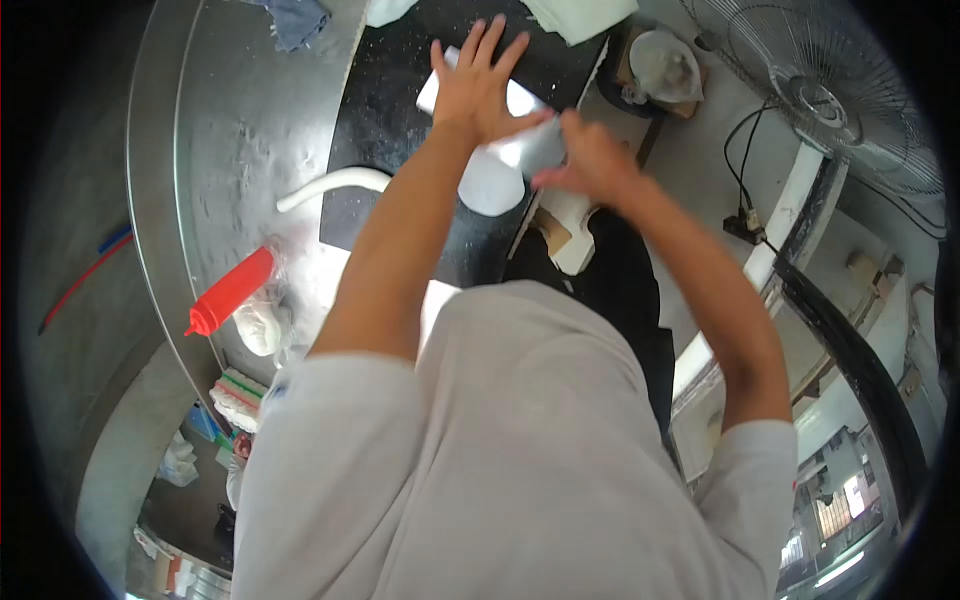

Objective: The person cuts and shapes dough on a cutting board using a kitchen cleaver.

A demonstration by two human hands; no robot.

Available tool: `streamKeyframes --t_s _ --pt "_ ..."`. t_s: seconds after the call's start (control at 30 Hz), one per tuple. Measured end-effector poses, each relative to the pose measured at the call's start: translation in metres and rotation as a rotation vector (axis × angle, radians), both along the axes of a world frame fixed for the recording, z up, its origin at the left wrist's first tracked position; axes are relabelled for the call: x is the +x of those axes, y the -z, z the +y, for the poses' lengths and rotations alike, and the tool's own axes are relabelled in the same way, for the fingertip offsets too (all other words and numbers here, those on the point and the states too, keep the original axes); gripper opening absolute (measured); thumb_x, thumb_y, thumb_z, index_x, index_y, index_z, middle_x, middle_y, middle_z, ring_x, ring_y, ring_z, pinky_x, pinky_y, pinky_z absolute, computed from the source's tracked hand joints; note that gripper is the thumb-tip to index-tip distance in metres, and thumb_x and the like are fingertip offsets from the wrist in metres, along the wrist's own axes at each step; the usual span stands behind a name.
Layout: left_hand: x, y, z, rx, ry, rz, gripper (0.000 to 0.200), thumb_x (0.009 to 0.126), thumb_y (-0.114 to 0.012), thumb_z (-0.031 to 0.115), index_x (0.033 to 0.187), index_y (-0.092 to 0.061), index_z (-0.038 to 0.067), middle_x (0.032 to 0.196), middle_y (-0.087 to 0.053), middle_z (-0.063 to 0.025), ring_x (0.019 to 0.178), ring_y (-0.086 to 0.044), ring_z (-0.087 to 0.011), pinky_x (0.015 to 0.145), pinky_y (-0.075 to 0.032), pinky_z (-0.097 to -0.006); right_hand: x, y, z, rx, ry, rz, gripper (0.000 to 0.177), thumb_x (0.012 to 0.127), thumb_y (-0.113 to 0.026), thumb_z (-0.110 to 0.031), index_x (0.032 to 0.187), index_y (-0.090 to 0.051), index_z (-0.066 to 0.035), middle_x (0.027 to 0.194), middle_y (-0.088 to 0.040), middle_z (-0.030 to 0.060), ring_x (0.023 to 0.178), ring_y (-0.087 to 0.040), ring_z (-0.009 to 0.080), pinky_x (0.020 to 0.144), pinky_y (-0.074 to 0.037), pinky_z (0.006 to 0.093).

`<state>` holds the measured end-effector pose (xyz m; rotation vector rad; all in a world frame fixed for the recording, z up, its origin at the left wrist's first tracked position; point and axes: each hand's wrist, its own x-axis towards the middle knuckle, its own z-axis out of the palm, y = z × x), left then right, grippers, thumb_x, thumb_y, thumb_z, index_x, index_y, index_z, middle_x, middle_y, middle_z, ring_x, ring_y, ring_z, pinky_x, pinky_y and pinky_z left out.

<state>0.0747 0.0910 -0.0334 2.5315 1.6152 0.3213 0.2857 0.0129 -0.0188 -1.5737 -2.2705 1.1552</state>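
Note:
My left hand (477, 90) lies with fingers spread on a white flat piece (430, 95) that rests on the black mat (380, 120). My right hand (585, 160) is closed round the right part of a shiny grey-white sheet or plate (535, 147), close to my left thumb. Blur hides exactly how its fingers meet the piece. Just below, a pale rounded piece (491, 184) lies on the mat; whether it is joined to the sheet I cannot tell. A curved white strip (335, 185) lies left of my left forearm.
A red squeeze bottle (232, 290) lies beside a clear plastic bag (262, 322) on the metal table (255, 130). Cloths lie at the far edge. On the right stand a wire fan (820, 98) and a bowl with a bag (664, 66).

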Motion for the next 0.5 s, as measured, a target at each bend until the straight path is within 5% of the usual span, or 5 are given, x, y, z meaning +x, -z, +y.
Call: streamKeyframes --t_s 0.13,0.2,0.3,0.43,0.5 --pt "-0.016 -0.001 -0.091 -0.235 0.085 -0.015 0.118 0.062 -0.073 0.081 0.161 -0.036 0.028 0.173 -0.018 -0.0125 0.159 -0.013 -0.0409 0.111 -0.007 -0.0817 -0.01 0.014 -0.094 -0.149 0.026 0.04 0.09 0.067 -0.091 -0.055 0.121 -0.05 0.004 0.088 -0.07 0.0316 0.09 -0.07 0.0514 0.08 -0.056 0.0556" --pt "0.006 0.003 -0.089 -0.28 0.1 0.026 0.121 0.058 -0.07 0.085 0.161 -0.037 0.031 0.173 -0.017 -0.0115 0.159 -0.011 -0.0403 0.107 -0.006 -0.0861 0.013 0.024 -0.08 0.046 0.006 0.034 0.095 0.066 -0.091 -0.058 0.125 -0.048 0.004 0.092 -0.07 0.0317 0.089 -0.07 0.052 0.08 -0.056 0.0558" --pt "0.021 0.002 -0.065 -0.216 -0.005 0.065 0.119 0.059 -0.069 0.085 0.16 -0.037 0.032 0.172 -0.019 -0.0104 0.158 -0.013 -0.0395 0.107 -0.008 -0.0861 0.032 0.015 -0.04 -0.224 -0.104 -0.199 0.09 0.068 -0.09 -0.057 0.121 -0.048 0.002 0.088 -0.07 0.0282 0.086 -0.069 0.0504 0.076 -0.057 0.0529" --pt "0.019 0.006 -0.041 -0.045 -0.224 0.051 0.115 0.066 -0.066 0.086 0.16 -0.038 0.026 0.171 -0.023 -0.0114 0.157 -0.014 -0.0423 0.112 -0.01 -0.0816 0.037 -0.004 0.043 -0.012 -0.363 -0.096 0.088 0.066 -0.092 -0.053 0.117 -0.046 0.002 0.088 -0.069 0.0279 0.086 -0.066 0.0532 0.072 -0.055 0.0541" --pt "0.012 0.0 -0.046 -0.047 -0.174 0.008 0.115 0.067 -0.067 0.085 0.161 -0.037 0.026 0.171 -0.022 -0.0134 0.158 -0.012 -0.0425 0.112 -0.01 -0.0809 0.03 -0.001 0.025 -0.009 -0.291 -0.051 0.089 0.065 -0.093 -0.052 0.117 -0.046 0.002 0.088 -0.068 0.0289 0.087 -0.066 0.0537 0.074 -0.055 0.054"
